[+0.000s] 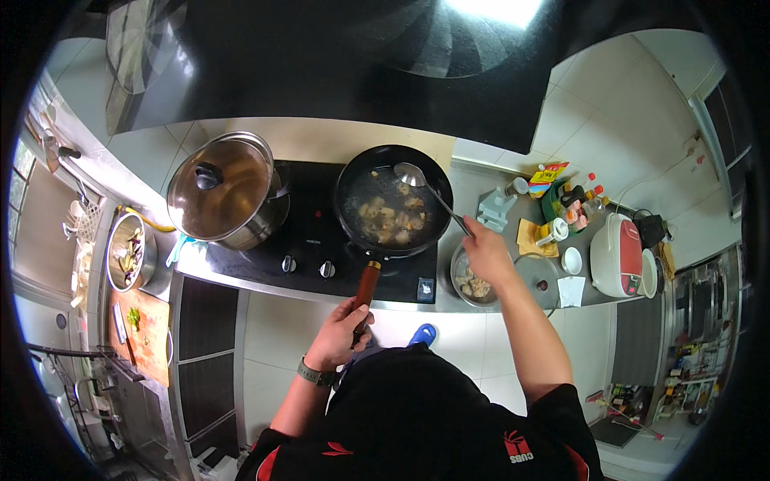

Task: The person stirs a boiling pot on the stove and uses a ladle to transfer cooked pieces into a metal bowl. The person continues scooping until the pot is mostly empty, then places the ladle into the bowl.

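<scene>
My left hand grips the brown wooden handle of a black wok. Pale and browned pieces of food lie in the bottom of the wok, on the black cooktop. In my right hand is a metal ladle, its bowl over the far part of the wok and its shaft slanting across the right rim. Just below my right hand, on the counter, a metal bowl holds more pale chunks; the forearm hides part of it.
A large lidded stockpot stands on the left of the cooktop. Rightward are a glass lid, seasoning bottles and a rice cooker. A knife lies on the cutting board at left. The range hood hangs above.
</scene>
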{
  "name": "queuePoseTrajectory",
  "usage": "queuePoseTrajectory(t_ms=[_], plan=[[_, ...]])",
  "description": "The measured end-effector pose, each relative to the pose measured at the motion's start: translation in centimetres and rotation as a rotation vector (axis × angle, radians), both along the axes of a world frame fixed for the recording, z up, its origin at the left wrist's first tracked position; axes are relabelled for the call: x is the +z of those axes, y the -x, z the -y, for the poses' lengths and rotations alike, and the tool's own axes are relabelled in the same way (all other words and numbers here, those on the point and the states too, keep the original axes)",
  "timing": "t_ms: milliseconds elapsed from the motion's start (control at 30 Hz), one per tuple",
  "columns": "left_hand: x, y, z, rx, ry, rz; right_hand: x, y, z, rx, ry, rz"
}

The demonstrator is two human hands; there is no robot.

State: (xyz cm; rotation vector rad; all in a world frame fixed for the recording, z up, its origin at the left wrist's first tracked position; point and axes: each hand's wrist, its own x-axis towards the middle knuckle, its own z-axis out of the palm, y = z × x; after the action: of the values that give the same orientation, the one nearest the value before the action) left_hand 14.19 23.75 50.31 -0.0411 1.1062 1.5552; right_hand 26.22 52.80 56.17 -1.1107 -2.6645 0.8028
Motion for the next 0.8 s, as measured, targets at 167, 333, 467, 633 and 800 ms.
queuePoseTrajectory(t_ms=[167, 333, 467, 633, 800], plan=[[-0.7, 0.1, 0.0, -0.003, -0.054, 0.005, -2.3, 1.8, 1.6, -0.098, 0.189, -0.056], [-0.7, 0.1, 0.4, -0.003, -0.065, 0.022, 0.2, 1.7, 4.1, -0.375, 1.076, -0.199], [-0.4, 0.1, 0.3, -0.018, -0.081, 0.002, -0.4, 1.3, 5.1, -0.356, 1.310, -0.220], [-0.7, 0.3, 0.4, -0.044, -0.073, -0.032, -0.2, 1.7, 7.1, -0.373, 1.451, -0.238], [-0.9, 0.5, 0.6, -0.062, -0.085, -0.030, 0.0, 1.4, 8.8, -0.334, 1.498, -0.285]])
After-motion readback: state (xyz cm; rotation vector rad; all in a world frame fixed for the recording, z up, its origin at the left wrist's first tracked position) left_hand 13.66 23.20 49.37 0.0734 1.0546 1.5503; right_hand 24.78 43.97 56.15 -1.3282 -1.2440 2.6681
